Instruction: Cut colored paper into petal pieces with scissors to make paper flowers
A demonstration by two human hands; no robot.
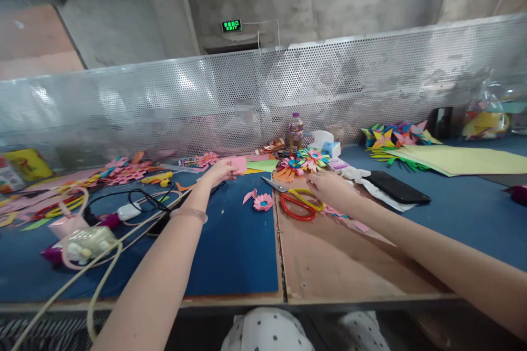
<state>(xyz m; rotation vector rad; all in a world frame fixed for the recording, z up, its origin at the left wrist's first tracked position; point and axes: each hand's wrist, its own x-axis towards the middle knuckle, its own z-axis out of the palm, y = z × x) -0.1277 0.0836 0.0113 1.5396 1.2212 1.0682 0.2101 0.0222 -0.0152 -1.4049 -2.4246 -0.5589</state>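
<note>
- The left hand is pinching a small pink paper by its left side, at the far part of the blue mat.
- The right hand is reaching out near the scissors. Its fingers are bending down, but I am not able to tell if they are gripping anything.
- The pink paper is looking light, thin and a little stiff. It is probably creasing easily, so holding an edge gently is seeming best.
- A pink paper flower is lying between the hands, a bit nearer.
- Far off, a green sign is saying "EXIT" under Chinese writing.
- A bottle is standing far back, wearing a label too small to read.
</note>
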